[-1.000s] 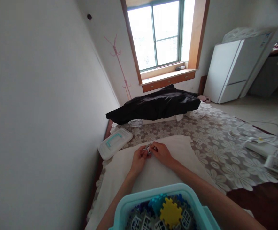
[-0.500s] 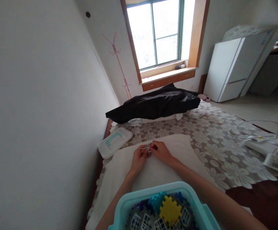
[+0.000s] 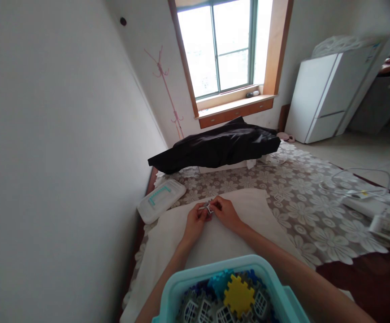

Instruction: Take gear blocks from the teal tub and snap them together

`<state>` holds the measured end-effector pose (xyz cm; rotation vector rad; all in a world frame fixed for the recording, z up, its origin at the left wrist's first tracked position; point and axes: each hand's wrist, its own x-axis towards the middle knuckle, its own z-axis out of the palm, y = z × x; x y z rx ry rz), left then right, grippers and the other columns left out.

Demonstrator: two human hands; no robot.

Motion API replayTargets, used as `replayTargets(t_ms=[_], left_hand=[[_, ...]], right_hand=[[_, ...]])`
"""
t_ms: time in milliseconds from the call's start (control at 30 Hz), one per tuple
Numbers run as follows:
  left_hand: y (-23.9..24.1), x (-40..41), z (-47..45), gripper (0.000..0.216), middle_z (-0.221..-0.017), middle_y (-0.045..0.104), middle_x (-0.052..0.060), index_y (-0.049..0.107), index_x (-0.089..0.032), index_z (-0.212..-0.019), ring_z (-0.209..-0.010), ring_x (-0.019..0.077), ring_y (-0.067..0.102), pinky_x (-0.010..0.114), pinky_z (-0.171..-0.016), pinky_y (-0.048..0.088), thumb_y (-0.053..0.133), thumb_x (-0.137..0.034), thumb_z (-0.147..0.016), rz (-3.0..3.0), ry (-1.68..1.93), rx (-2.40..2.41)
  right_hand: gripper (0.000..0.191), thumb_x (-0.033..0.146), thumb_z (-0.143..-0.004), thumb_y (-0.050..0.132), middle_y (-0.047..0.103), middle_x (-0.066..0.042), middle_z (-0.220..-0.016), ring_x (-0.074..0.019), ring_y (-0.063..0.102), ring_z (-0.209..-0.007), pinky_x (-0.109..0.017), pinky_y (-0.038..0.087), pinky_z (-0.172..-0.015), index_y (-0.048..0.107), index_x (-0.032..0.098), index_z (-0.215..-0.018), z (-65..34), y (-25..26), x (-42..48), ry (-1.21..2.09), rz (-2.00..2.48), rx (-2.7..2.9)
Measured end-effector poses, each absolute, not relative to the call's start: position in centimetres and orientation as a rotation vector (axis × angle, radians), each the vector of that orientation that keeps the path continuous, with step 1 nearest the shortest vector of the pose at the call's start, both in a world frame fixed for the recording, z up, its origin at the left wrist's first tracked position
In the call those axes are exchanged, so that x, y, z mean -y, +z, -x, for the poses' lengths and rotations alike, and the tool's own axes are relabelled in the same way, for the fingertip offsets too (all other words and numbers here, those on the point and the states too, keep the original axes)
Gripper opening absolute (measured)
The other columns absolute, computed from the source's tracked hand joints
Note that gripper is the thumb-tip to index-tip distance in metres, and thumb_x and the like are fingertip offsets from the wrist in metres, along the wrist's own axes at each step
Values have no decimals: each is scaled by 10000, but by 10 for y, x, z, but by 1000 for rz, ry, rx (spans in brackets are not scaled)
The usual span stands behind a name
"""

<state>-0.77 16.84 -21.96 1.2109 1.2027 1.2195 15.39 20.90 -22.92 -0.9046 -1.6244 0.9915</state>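
Over the white cloth (image 3: 235, 242), my left hand (image 3: 196, 220) and my right hand (image 3: 227, 212) meet at a small grey-and-white toy building piece (image 3: 209, 207). Fingers of both hands are closed on it, the left from the near left side, the right from the right. Parts of the piece are hidden by the fingers. Between my forearms stands a turquoise tub (image 3: 215, 264) holding several toothed plastic building pieces, among them a yellow one (image 3: 238, 295), blue ones and grey ones with white window frames.
A white lid (image 3: 163, 200) with a turquoise pattern lies at the left by the wall. Beyond the cloth is a black covering (image 3: 222, 146) over something white. Cables and a white power strip (image 3: 366, 204) lie on the floral bedspread (image 3: 302, 202) at the right.
The toy piece has turned slightly between my fingers, showing its white frame more. My hands stay in nearly the same place.
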Motion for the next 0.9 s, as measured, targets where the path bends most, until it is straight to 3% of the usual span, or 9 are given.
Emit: replayTargets(t_ms=[900], left_hand=[[-220, -168, 11, 539, -905, 786, 92, 679, -167, -1135, -795, 208, 736, 341, -790, 597, 829, -553, -790, -1240, 1158, -1170]], right_hand=[[8, 230, -854, 607, 629, 17, -663, -171, 589, -597, -270, 460, -595, 607, 225, -849, -154, -229, -210, 1034, 968, 1589]])
